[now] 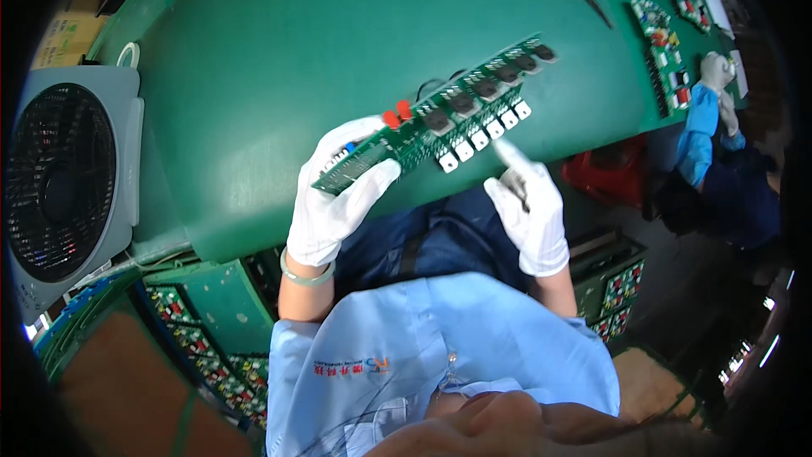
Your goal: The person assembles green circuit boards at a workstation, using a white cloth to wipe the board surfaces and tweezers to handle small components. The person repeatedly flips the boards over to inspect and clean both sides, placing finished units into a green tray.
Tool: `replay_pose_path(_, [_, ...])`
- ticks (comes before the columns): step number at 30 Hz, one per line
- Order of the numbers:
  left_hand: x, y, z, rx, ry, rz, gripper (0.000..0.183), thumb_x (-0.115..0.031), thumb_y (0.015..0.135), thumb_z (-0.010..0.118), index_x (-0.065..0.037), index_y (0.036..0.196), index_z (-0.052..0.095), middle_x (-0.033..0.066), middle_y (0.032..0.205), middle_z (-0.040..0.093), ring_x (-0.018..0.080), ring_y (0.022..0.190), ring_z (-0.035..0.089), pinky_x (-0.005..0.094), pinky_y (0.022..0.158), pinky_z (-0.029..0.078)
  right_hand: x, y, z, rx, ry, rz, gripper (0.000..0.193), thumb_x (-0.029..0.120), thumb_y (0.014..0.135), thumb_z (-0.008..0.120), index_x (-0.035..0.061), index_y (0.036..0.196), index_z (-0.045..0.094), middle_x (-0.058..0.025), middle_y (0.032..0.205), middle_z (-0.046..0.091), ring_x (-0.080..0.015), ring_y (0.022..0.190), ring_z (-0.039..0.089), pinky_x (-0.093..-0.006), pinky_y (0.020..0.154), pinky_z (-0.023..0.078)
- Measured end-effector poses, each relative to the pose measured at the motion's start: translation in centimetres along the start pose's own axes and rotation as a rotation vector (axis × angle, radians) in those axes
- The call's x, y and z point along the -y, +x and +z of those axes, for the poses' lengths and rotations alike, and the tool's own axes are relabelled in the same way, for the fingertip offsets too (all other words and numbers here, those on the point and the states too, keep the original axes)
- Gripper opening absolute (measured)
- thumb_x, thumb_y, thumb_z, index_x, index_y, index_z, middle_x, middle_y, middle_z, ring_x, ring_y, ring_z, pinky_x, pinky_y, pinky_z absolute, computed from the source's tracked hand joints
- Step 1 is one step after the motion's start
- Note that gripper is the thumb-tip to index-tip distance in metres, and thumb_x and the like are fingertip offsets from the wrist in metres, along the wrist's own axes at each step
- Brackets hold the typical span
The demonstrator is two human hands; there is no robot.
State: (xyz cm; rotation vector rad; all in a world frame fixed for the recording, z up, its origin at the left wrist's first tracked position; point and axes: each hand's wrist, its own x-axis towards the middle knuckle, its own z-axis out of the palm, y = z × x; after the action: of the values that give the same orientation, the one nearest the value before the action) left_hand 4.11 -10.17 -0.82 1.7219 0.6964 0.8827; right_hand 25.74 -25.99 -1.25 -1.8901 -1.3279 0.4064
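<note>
White-gloved left hand clasps circuit board; right hand points forward.

The circuit board is showing green, with black blocks, white tabs and red parts. The left hand and right hand are wearing white. The table at twelve o'clock is showing green. At nine o'clock, the fan is pairing a grey frame with a black grille. The shirt at six o'clock is showing light blue, the bracelet at eight pale green. At two o'clock another board is mixing green, white and red.
</note>
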Motion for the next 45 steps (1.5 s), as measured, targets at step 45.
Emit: replay_pose_path(45, [4.7,8.8,-5.7,-0.002,-0.446,-0.374,0.035,-0.014,0.089,0.075,-0.002,0.12,0.064,0.0032,0.107,0.068,0.0117,0.093,0.064,0.0301,0.084,0.053,-2.1,3.7,0.9,-0.127,-0.166,0.028,0.03,0.027,0.09,0.069,0.0152,0.117,0.071,-0.0095,0.101,0.073,-0.0237,0.085,0.072,-0.034,0.075,0.057])
